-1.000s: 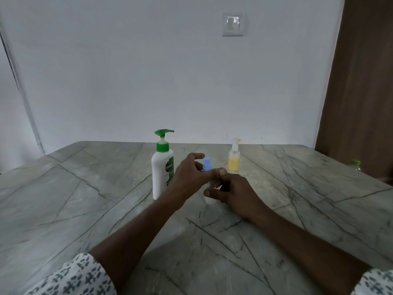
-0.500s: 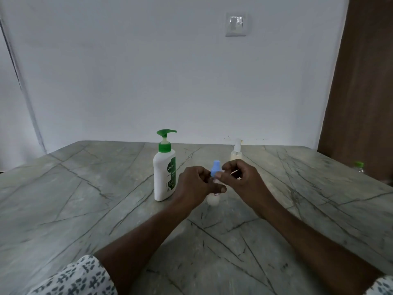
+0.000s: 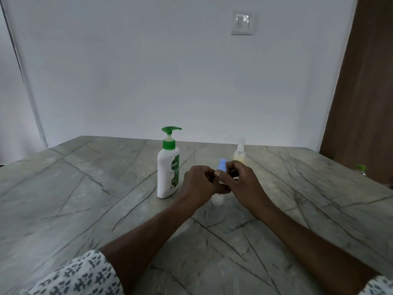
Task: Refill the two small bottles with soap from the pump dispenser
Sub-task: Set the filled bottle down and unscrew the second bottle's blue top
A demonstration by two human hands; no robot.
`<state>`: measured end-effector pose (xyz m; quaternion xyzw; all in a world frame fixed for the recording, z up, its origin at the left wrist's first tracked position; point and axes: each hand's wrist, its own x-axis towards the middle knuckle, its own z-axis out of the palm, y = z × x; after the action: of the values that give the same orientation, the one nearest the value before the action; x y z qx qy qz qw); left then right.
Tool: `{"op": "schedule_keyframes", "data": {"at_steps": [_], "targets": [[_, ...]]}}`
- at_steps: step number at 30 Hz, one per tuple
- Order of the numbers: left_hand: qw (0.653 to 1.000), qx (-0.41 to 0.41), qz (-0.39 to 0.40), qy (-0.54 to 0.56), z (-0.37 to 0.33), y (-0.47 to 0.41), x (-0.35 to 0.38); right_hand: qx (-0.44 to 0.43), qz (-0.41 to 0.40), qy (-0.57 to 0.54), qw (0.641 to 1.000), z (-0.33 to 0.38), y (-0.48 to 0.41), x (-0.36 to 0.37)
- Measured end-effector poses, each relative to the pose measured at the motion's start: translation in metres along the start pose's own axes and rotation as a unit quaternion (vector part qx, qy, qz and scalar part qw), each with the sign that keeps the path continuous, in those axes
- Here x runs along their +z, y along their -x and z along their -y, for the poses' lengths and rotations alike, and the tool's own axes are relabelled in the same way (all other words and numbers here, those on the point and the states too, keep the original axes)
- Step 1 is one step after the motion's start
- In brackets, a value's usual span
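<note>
1. One patterned sleeve point(image 3: 70, 277) fills the lower left corner of the frame, and a forearm runs from it up toward the middle
2. One grey marbled worktop point(image 3: 85, 199) spans the lower half of the frame, veined with dark lines
3. One pump dispenser point(image 3: 168, 173) stands upright left of centre: a white body with a green label, green collar and green pump head, its spout pointing right
4. The left hand point(image 3: 198, 187) sits just right of the dispenser, apart from it, fingers curled around the small clear bottle point(image 3: 218, 199) at centre; it grips the bottle's body, whose base shows below the hand, on or just above the worktop
5. One blue cap point(image 3: 222, 165) tops that bottle and pokes up between the two hands
6. The right hand point(image 3: 244, 184) is closed at the neck of the same bottle, thumb and fingertips pinched just below the blue cap; whether it holds the cap itself or the collar under it cannot be told
7. A second small bottle point(image 3: 239, 155) stands upright behind the right hand, clear with yellowish liquid and a pale spray top, untouched
8. So there are two small bottles and one dispenser on the worktop
9. One light switch plate point(image 3: 241, 22) sits on the white wall at upper right
10. One brown door point(image 3: 365, 86) fills the right edge, with a small green-topped object point(image 3: 361, 168) low beside it, too blurred to identify
</note>
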<state>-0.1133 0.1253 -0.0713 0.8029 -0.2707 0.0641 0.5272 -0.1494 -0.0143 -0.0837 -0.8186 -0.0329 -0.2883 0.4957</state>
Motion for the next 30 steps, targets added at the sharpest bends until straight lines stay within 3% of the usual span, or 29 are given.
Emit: {"op": "schedule_keyframes", "data": {"at_steps": [7, 14, 17, 21, 26, 30], "targets": [[0.999, -0.032, 0.004, 0.031, 0.001, -0.001, 0.0, -0.067, -0.023, -0.141, 0.987, 0.022, -0.003, -0.025], [0.999, -0.03, -0.004, 0.025, 0.003, -0.001, -0.001, -0.084, -0.194, -0.261, 0.942, 0.02, -0.022, -0.074], [0.999, -0.028, -0.005, 0.03, 0.001, -0.001, -0.001, -0.037, -0.221, -0.157, 0.962, -0.008, -0.028, -0.086], [0.999, -0.028, -0.006, 0.029, 0.0, 0.0, -0.001, 0.055, -0.12, 0.004, 0.991, -0.045, -0.038, -0.077], [1.0, -0.022, -0.012, 0.017, -0.002, 0.001, 0.001, 0.03, -0.063, 0.16, 0.985, -0.064, -0.063, -0.053], [1.0, -0.016, -0.017, 0.009, -0.001, -0.001, 0.001, 0.069, -0.053, 0.234, 0.968, -0.083, -0.08, -0.037]]}}
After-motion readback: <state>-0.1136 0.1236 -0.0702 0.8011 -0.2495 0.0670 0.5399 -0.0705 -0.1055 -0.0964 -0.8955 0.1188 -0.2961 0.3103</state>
